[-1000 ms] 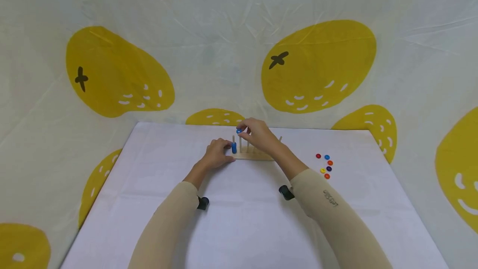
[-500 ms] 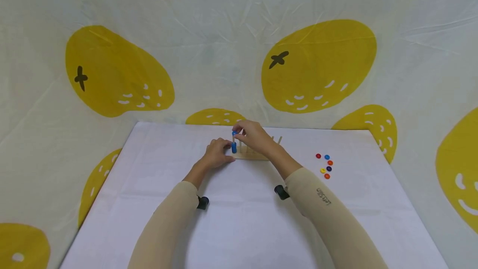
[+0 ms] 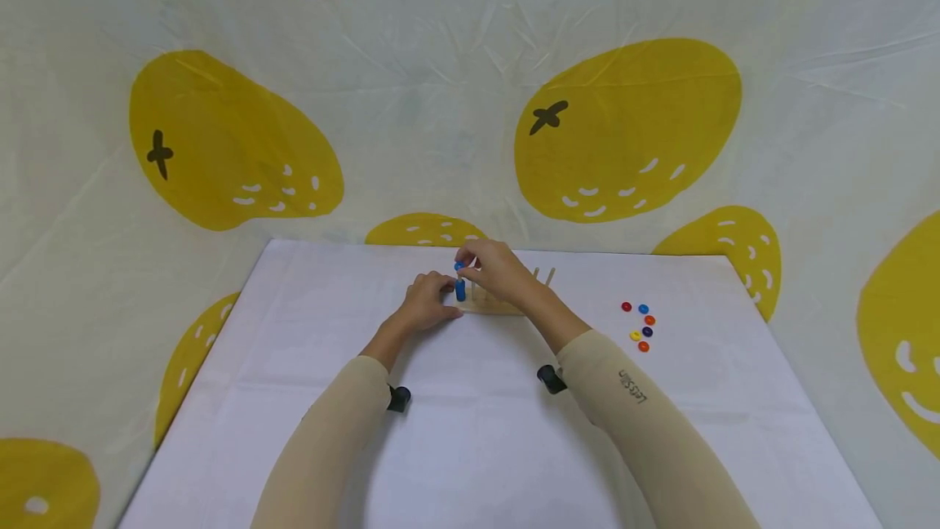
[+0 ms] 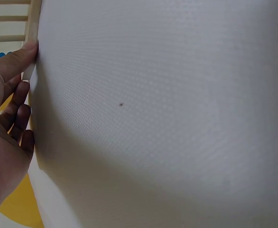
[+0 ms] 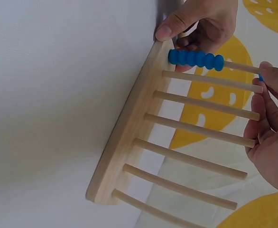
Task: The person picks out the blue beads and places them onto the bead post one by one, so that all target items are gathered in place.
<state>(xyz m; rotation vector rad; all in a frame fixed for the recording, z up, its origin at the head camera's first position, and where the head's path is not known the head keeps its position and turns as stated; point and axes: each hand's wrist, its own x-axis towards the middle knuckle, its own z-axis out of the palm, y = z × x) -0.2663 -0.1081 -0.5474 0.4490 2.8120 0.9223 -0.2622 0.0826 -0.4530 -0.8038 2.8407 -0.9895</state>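
A wooden peg rack (image 5: 125, 128) stands near the far edge of the table, with several thin pegs in a row. My left hand (image 3: 424, 300) holds the left end of its base, thumb in front and fingers behind; the left wrist view shows the thumb (image 4: 20, 59) on the base. Stacked blue beads (image 5: 196, 59) sit low on the end peg nearest that hand. My right hand (image 3: 494, 269) pinches another blue bead (image 5: 261, 77) at the top of this same peg, above the stack. Fingers mostly cover that bead in the right wrist view. The other visible pegs carry no beads.
Several loose beads lie on the white table (image 3: 470, 447) to the right of the rack, among them a red bead (image 3: 627, 307), a yellow bead (image 3: 635, 335) and a dark purple bead (image 3: 647, 332). A patterned cloth (image 3: 426, 104) hangs behind the table.
My right hand has moved left with the blue bead to the end peg, then slightly down. The left hand has stayed at the rack's base.
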